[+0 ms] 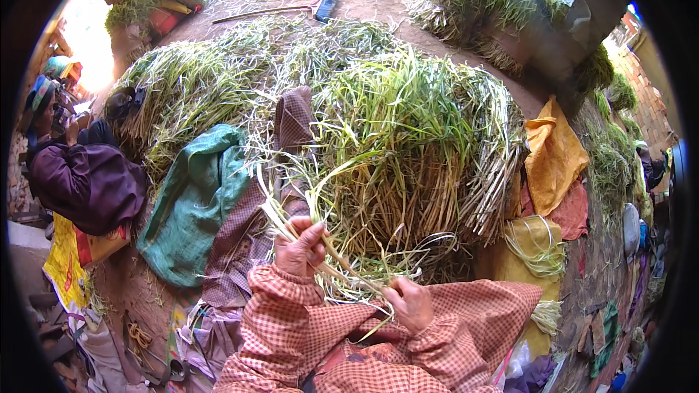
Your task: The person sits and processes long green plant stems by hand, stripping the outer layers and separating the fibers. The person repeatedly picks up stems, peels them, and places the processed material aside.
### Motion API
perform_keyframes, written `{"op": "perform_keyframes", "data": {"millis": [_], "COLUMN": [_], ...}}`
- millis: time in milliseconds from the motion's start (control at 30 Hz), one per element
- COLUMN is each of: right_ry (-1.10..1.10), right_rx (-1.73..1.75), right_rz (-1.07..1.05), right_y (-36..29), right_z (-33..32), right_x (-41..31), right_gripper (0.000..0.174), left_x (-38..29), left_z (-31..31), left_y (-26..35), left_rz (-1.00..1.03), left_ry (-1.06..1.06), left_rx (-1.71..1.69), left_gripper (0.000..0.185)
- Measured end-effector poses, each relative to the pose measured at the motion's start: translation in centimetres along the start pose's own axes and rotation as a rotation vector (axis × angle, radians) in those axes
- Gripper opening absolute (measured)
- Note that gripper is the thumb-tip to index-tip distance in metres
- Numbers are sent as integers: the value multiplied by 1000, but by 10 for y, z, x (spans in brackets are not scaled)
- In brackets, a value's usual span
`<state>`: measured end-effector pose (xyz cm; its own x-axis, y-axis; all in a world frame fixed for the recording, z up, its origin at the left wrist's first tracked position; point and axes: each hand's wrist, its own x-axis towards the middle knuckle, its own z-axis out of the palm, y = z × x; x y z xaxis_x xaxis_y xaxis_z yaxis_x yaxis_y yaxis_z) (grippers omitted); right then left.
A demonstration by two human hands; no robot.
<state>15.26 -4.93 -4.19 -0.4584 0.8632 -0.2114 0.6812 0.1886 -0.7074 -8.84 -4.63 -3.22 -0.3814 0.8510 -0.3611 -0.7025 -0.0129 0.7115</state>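
Before me, my left hand (300, 247) is closed around a small bunch of pale stalks (278, 213), whose leafy tops fan out above the fist. To its lower right, my right hand (408, 302) pinches the thin lower ends of the stalks over my checked lap cloth (486, 305). Just beyond my hands lies a large heap of long-stemmed green plants (415, 120), with leaves towards the far side and brown stems towards me. Loose pale strands hang around both hands.
A green woven sack (196, 207) lies left of my hands. Further left sits a person in a dark purple top (87, 180). A broom (322, 8) rests beyond the heap. An orange sack (554, 158) and a yellow sack with a coil of pale strands (538, 245) are at right.
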Motion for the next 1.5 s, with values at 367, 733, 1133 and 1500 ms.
{"op": "perform_keyframes", "data": {"millis": [367,733,1133,1500], "right_ry": [122,111,456,227], "right_rx": [135,1074,532,-40], "right_rz": [-306,228,121,-180], "right_y": [-34,-43,-46,-50], "right_z": [-5,17,19,29], "right_x": [37,38,43,37], "right_gripper": [34,25,18,11], "left_x": [-15,-26,-33,-20], "left_z": [23,7,17,8], "left_y": [-28,-59,-53,-41], "left_rz": [-202,-387,-339,-169], "left_ry": [-224,-91,-18,184], "left_rx": [-51,51,129,50], "left_gripper": [19,11,17,13]}}
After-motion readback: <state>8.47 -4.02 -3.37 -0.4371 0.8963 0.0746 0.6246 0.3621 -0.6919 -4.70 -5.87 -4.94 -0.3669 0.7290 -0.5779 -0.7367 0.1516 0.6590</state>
